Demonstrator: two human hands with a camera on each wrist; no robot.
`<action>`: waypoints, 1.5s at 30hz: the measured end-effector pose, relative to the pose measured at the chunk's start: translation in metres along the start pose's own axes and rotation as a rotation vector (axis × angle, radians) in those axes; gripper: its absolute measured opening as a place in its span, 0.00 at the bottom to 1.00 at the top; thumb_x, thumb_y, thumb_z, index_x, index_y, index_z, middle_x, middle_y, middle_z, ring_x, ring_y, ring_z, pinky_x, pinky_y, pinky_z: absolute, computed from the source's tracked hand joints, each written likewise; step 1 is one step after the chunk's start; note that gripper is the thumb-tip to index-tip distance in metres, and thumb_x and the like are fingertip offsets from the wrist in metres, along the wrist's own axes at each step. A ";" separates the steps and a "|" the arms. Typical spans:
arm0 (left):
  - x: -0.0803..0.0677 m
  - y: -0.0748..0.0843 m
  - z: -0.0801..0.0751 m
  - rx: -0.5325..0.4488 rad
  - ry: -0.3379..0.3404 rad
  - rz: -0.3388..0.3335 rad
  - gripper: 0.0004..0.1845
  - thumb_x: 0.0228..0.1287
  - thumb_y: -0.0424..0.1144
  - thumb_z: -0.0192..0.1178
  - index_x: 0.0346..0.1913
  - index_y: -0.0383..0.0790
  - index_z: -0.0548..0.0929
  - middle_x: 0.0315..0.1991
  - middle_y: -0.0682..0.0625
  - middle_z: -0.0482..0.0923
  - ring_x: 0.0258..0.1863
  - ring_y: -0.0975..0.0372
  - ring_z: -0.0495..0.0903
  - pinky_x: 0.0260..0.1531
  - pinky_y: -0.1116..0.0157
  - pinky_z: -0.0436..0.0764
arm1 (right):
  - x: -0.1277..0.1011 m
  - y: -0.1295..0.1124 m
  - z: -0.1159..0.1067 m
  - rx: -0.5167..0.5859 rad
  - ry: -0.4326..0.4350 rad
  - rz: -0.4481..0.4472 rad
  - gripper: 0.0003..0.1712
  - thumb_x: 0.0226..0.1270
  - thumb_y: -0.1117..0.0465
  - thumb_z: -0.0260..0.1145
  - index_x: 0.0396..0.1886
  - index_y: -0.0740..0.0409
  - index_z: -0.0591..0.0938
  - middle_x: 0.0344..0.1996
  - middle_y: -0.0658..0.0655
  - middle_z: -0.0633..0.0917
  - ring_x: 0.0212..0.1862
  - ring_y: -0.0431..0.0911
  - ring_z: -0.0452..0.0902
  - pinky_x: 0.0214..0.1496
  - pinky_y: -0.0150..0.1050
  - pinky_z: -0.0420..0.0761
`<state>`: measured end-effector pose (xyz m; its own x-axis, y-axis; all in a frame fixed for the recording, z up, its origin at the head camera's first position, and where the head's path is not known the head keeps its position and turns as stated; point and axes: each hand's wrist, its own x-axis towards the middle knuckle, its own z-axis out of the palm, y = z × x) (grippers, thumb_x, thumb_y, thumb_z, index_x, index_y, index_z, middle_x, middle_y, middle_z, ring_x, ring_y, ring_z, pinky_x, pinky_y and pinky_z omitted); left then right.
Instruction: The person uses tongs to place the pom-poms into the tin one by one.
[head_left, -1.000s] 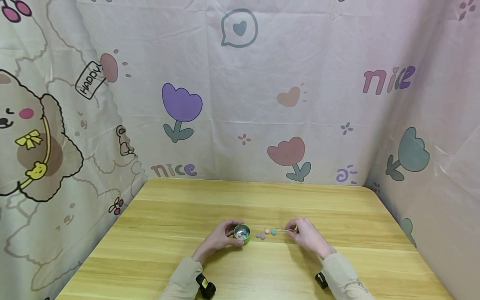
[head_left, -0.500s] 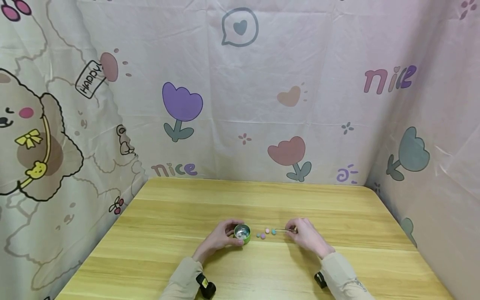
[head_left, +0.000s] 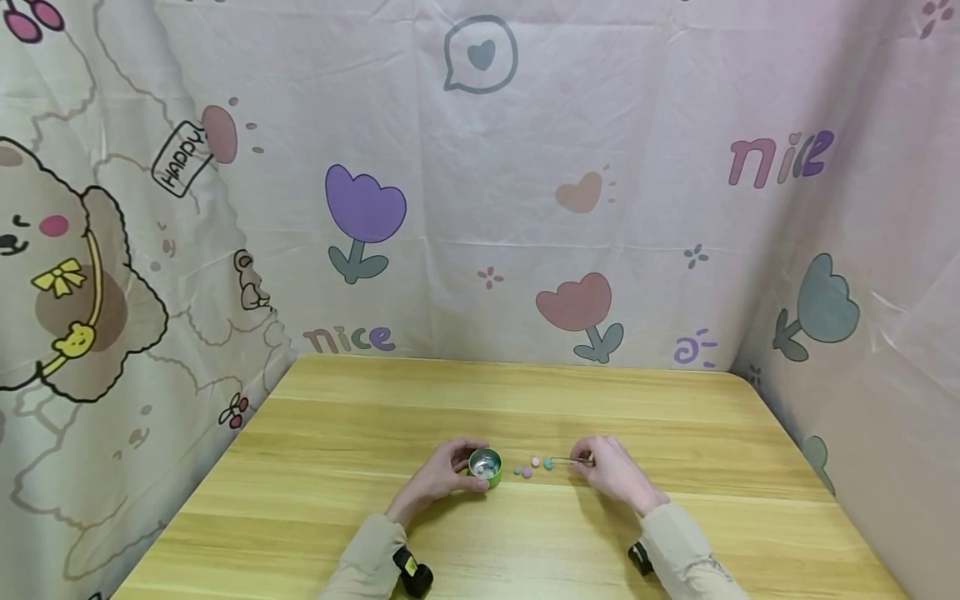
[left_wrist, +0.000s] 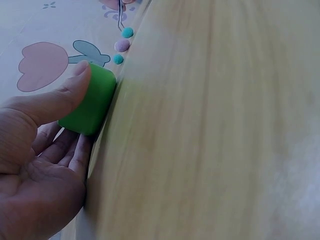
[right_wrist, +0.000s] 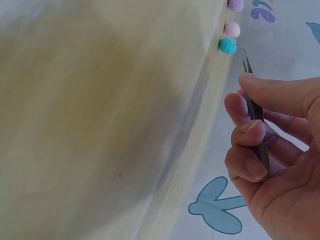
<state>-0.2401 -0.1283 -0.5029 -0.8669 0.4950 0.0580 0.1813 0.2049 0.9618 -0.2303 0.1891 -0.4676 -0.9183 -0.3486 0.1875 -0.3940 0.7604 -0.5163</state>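
My left hand [head_left: 441,477] grips a small round green tin [left_wrist: 95,102] that stands on the table, thumb on the near side and fingers behind. Inside its silvery bowl, in the head view, lie a few pale bits too small to make out. Bent-tip tweezers [right_wrist: 254,107] are pinched in my right hand [head_left: 617,472]. Their tips meet a turquoise pompom [right_wrist: 228,46] on the table; whether they clasp it I cannot tell. Between tin and tweezers lie a pink pompom [head_left: 535,462], a purple pompom [head_left: 527,472] and a smaller teal pompom [head_left: 517,471].
The wooden table [head_left: 360,417] reaches back to a printed cloth backdrop [head_left: 480,167], with more cloth hanging at both sides. Dark camera mounts sit on both wrists, below beige sleeves [head_left: 686,546].
Both hands, the tin and the pompoms look almost still. The tweezer tips stay at the turquoise pompom. The head view has shifted very slightly.
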 end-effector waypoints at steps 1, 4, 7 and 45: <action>0.000 0.000 0.000 0.000 0.000 0.002 0.35 0.55 0.28 0.73 0.65 0.25 0.71 0.64 0.29 0.73 0.66 0.40 0.73 0.72 0.49 0.72 | 0.000 0.000 0.000 0.002 -0.004 0.002 0.03 0.59 0.69 0.72 0.34 0.60 0.88 0.32 0.53 0.89 0.35 0.41 0.81 0.38 0.32 0.84; 0.000 0.001 0.000 -0.010 0.001 0.003 0.35 0.56 0.28 0.73 0.65 0.24 0.71 0.64 0.29 0.73 0.66 0.39 0.73 0.73 0.48 0.71 | 0.001 -0.001 -0.001 0.015 -0.017 0.008 0.03 0.59 0.70 0.72 0.33 0.61 0.88 0.31 0.53 0.89 0.34 0.40 0.80 0.36 0.30 0.83; 0.000 0.001 0.000 -0.014 -0.001 0.009 0.35 0.55 0.27 0.73 0.65 0.24 0.71 0.64 0.29 0.73 0.66 0.39 0.73 0.73 0.46 0.70 | 0.002 -0.002 -0.001 0.027 -0.027 0.012 0.03 0.59 0.70 0.71 0.33 0.61 0.88 0.30 0.52 0.88 0.33 0.39 0.79 0.35 0.29 0.81; 0.001 -0.002 -0.002 -0.023 -0.013 0.018 0.35 0.56 0.27 0.73 0.65 0.23 0.70 0.64 0.28 0.72 0.66 0.37 0.72 0.73 0.43 0.69 | 0.002 -0.002 -0.001 -0.006 -0.005 -0.077 0.02 0.57 0.69 0.73 0.30 0.62 0.88 0.28 0.52 0.89 0.31 0.37 0.79 0.32 0.27 0.81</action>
<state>-0.2426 -0.1297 -0.5038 -0.8575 0.5093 0.0723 0.1861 0.1761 0.9666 -0.2315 0.1871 -0.4653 -0.8852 -0.4089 0.2219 -0.4635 0.7344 -0.4958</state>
